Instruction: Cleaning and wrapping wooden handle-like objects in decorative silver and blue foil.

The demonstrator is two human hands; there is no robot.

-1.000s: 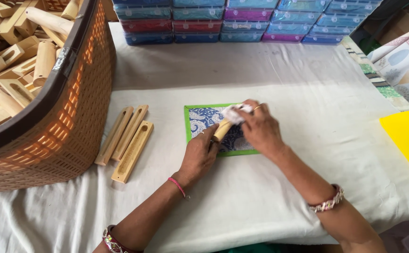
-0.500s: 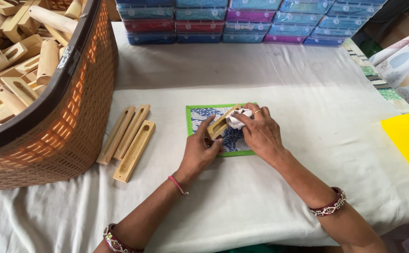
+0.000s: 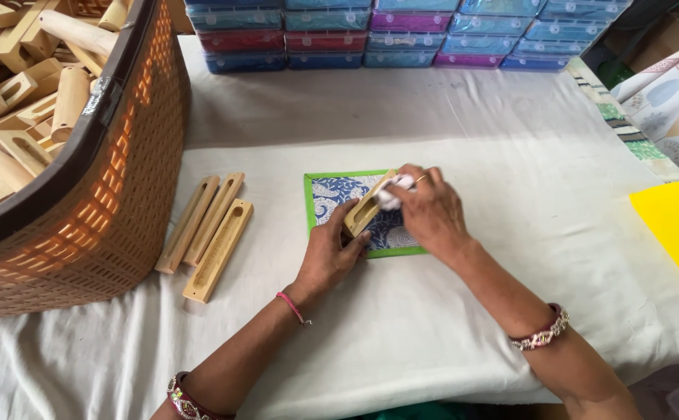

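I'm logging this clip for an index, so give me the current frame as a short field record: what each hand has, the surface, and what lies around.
left hand: left hand grips the lower end of a slotted wooden piece, held tilted
right hand: right hand presses a small white cloth against the piece's upper end
under the hands: blue patterned mat with green border
surface: table under a white cloth cover
left of mat: three wooden pieces lying side by side
far left: orange woven basket full of similar wooden parts
back edge: stacked coloured plastic boxes
right edge: yellow sheet
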